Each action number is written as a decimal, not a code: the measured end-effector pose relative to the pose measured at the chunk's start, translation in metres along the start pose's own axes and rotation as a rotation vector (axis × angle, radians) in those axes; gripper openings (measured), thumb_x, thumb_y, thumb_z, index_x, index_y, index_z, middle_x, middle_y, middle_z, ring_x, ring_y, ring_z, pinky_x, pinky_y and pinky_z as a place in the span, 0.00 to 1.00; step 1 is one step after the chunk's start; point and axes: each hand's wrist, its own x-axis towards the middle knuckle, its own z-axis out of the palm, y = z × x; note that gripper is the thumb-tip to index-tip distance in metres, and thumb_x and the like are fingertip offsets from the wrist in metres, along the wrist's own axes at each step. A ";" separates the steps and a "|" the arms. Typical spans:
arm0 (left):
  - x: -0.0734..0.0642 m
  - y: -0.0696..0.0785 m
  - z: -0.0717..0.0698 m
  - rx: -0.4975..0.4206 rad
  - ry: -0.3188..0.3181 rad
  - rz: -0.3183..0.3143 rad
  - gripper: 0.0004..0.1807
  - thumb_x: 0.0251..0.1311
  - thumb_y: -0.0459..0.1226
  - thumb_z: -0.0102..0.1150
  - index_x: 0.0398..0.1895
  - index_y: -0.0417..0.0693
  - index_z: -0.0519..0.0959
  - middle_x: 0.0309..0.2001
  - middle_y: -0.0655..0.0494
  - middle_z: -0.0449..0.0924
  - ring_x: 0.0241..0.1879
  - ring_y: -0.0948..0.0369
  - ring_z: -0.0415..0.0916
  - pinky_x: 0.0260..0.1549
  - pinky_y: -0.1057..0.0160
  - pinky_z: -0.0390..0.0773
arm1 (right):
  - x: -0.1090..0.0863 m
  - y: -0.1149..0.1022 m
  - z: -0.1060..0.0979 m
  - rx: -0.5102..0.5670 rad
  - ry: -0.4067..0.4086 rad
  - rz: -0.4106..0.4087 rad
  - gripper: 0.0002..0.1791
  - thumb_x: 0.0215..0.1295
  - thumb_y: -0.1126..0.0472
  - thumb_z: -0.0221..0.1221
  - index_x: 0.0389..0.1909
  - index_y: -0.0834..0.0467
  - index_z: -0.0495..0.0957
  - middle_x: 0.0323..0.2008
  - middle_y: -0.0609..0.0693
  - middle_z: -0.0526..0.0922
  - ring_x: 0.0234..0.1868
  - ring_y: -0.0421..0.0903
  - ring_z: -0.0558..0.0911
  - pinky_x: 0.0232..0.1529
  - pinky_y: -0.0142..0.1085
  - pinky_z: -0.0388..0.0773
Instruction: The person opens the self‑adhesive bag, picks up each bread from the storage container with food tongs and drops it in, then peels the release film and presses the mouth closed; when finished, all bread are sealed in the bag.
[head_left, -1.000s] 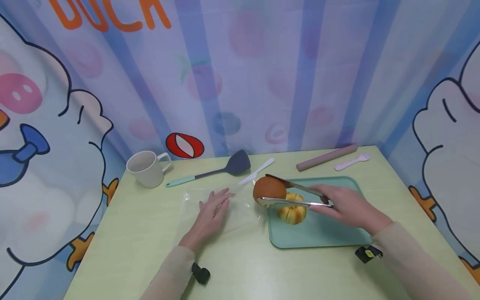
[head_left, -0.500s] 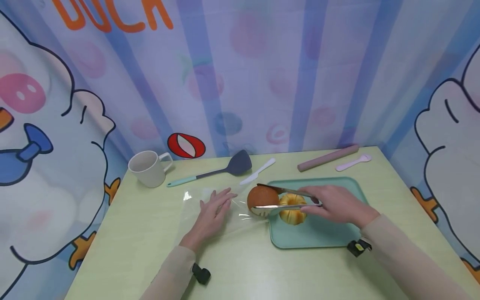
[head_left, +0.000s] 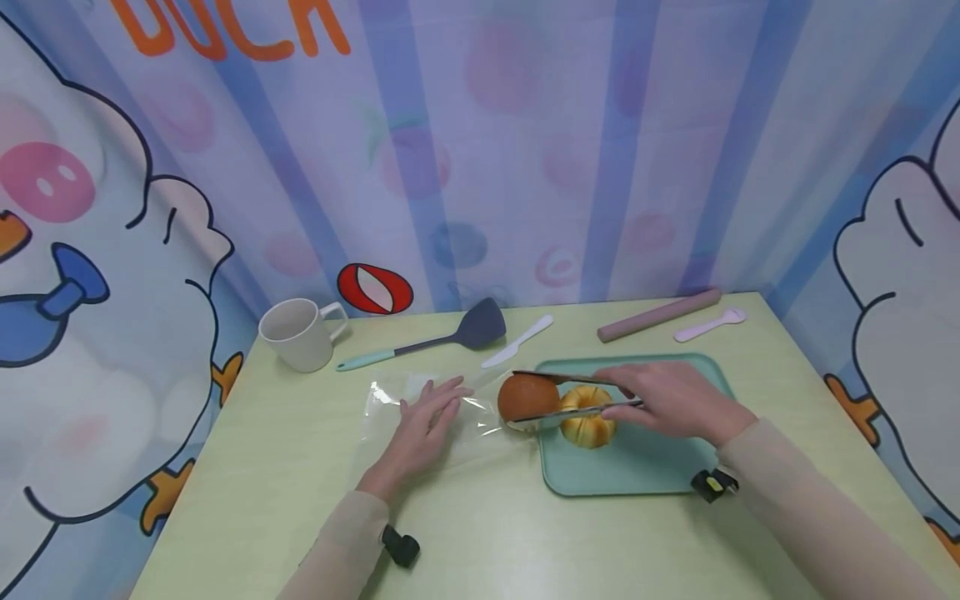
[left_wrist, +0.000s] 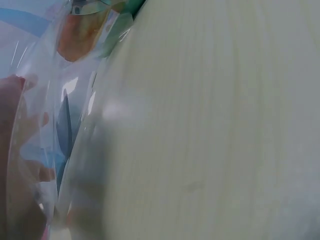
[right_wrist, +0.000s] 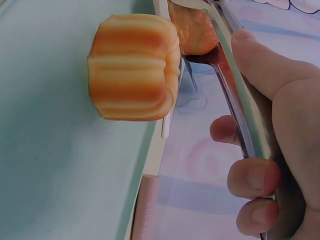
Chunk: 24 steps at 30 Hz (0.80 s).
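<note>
My right hand (head_left: 678, 404) grips metal tongs (head_left: 592, 380), whose arms lie on either side of a round brown bun (head_left: 528, 397). The bun is at the tray's left edge, at the right end of a clear plastic bag (head_left: 480, 425); how far it is inside the bag cannot be told. My left hand (head_left: 420, 429) rests at the bag with its fingers extended, and the left wrist view shows these fingers (left_wrist: 37, 170) through the clear film. Just right of the brown bun, a ridged golden bun (right_wrist: 132, 67) sits on the green tray (head_left: 637, 479).
Along the back of the table stand a mug (head_left: 297, 337), a spatula (head_left: 480, 325), a white knife (head_left: 517, 342), a mauve rod (head_left: 660, 315) and a pink spoon (head_left: 708, 325). A printed curtain (head_left: 525, 167) hangs behind the table.
My right hand has moved left with the tongs, bringing the brown bun left and slightly down against the bag. My left hand has stayed nearly still.
</note>
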 end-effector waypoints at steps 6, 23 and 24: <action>0.002 0.002 0.003 0.031 0.009 0.005 0.20 0.84 0.49 0.44 0.69 0.64 0.80 0.78 0.59 0.68 0.80 0.32 0.47 0.65 0.15 0.30 | 0.006 -0.004 0.001 -0.007 0.015 -0.042 0.28 0.69 0.41 0.67 0.64 0.51 0.82 0.48 0.44 0.89 0.30 0.33 0.82 0.31 0.37 0.81; 0.003 0.003 0.009 0.025 0.064 0.031 0.20 0.83 0.47 0.45 0.68 0.62 0.80 0.76 0.56 0.71 0.80 0.33 0.52 0.65 0.15 0.31 | 0.015 -0.009 0.000 0.026 -0.052 -0.091 0.29 0.73 0.41 0.64 0.65 0.54 0.82 0.52 0.47 0.89 0.34 0.34 0.85 0.38 0.40 0.84; 0.004 0.004 0.010 0.030 0.052 0.034 0.20 0.83 0.47 0.45 0.69 0.63 0.80 0.76 0.56 0.71 0.80 0.34 0.52 0.66 0.15 0.32 | 0.016 -0.010 0.000 0.025 -0.058 -0.095 0.29 0.72 0.40 0.64 0.65 0.54 0.82 0.50 0.47 0.90 0.33 0.34 0.84 0.38 0.40 0.84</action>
